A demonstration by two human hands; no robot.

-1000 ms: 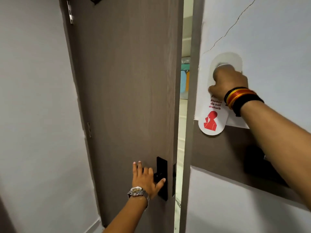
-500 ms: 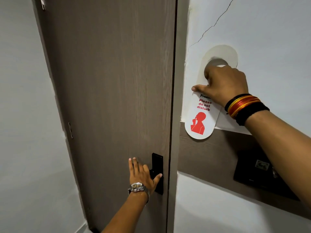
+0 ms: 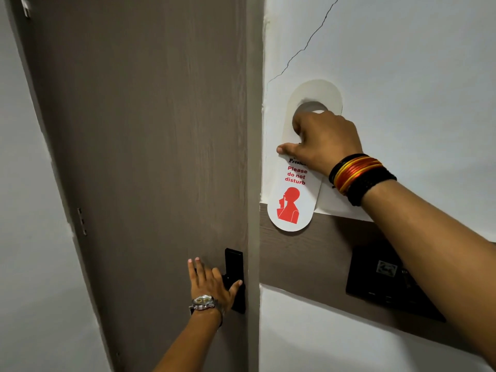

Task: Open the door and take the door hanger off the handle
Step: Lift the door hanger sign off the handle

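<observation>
- Door (image 3: 139,157): brown wood grain, lying flush with its frame, no gap visible along the latch edge.
- Left hand (image 3: 212,284): fingers spread flat against the door, thumb hooked over the black handle (image 3: 234,280); it presses and is not clenched round anything.
- Door hanger (image 3: 295,189): white card reading "Please do not disturb" above a red figure, held against the white wall (image 3: 402,76) to the right of the frame, well apart from the handle; its rounded lower end overlaps a brown wall band (image 3: 308,259).
- Right hand (image 3: 322,146): closed on the hanger just below its hole, knuckles outward, bangles (image 3: 359,175) on the wrist.
- Technique, as a judgement: carry the card by the neck, where it is stiffest, so it does not fold.
- Keep the left palm steady on the door while the right hand handles the card alone.
- A dark switch plate (image 3: 386,277) sits lower right; steer the forearm clear of it.
</observation>
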